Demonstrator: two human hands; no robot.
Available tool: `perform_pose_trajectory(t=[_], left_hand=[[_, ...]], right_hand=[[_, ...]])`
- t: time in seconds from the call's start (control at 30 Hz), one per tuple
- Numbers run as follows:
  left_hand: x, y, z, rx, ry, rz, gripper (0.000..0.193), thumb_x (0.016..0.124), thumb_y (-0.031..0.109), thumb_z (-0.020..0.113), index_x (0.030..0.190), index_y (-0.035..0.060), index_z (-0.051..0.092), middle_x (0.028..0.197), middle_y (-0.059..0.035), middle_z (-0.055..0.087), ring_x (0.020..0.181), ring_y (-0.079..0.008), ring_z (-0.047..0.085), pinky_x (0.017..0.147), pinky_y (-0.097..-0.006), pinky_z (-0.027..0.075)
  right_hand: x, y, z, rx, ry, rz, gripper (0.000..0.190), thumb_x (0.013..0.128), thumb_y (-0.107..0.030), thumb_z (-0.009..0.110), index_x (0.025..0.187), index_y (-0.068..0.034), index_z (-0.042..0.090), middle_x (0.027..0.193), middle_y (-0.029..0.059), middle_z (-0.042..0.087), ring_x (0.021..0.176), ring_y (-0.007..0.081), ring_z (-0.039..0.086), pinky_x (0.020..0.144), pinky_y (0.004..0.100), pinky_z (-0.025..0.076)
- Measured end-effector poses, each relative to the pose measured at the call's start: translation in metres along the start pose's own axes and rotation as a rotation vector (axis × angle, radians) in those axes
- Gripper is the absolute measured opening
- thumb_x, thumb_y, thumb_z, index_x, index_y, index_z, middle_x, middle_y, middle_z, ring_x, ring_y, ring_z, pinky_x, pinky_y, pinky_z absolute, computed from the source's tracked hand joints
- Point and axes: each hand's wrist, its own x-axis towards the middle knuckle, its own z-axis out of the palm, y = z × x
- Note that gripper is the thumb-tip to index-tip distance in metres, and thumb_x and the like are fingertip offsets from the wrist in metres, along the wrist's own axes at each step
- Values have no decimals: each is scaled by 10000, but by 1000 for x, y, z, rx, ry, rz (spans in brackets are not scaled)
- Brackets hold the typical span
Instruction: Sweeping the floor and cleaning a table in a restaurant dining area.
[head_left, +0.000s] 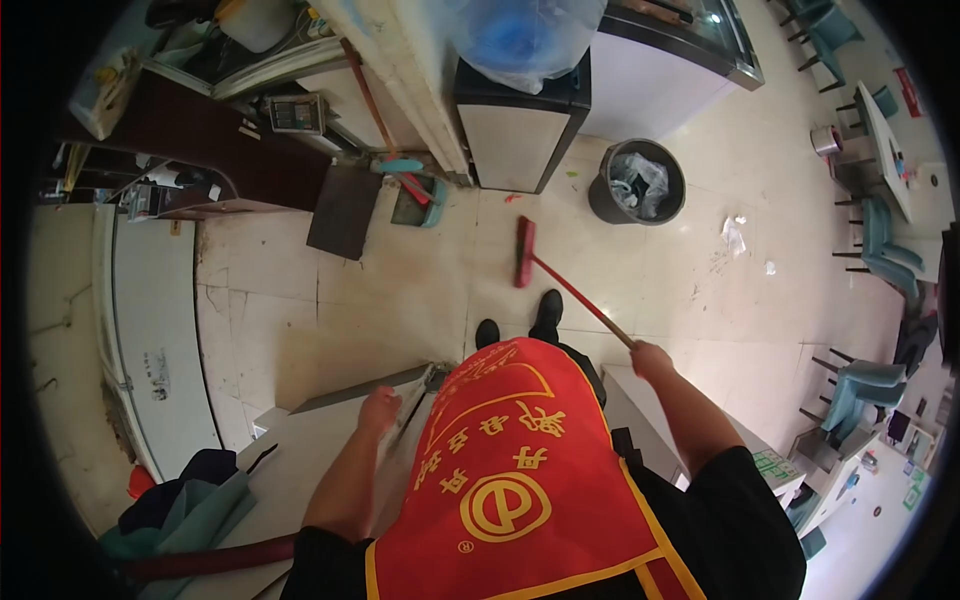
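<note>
My right hand (651, 361) is closed round the upper end of a broom's handle (581, 296), out to my right. The broom's red head (525, 251) rests on the tiled floor just ahead of my black shoes (550, 306). My left hand (381, 409) is curled into a loose fist beside my red apron (495, 450), with nothing visible in it. Behind that hand lies a pale counter top (322, 442). A small red scrap (513, 198) lies beyond the broom head, and crumpled white tissue (733, 234) is on the floor to the right.
A lined black waste bin (600, 196) stands ahead, right of a dark-edged cabinet (514, 142). Left of the cabinet, a teal dustpan (433, 206) sits near a dark floor mat (345, 210). Teal chairs (874, 240) and white tables (885, 150) line the right side.
</note>
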Motion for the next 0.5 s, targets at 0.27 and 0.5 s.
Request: perform_pose_trajectory(t=[0.27,0.5], left_hand=[[-11,80,17,-76,-13,90,367,812,312,642,1083,68,603,997,-161,665,951,-317,635,826,-388,489],[-43,107,20,-117,15,13,368,825,307,635,1112,79,601,1035,-156,671,978,-303,640,832,-370,494]], right_hand=[[-48,46,-74,-26,-28,-93,282,943,-307,465,1116,-98,544,937,189,659,923,366,628,797,479,494],[71,-85,-75,-89,128,-315,269,928,-258,457,1127,-102,550,892,182,670,852,363,653,725,481,516]])
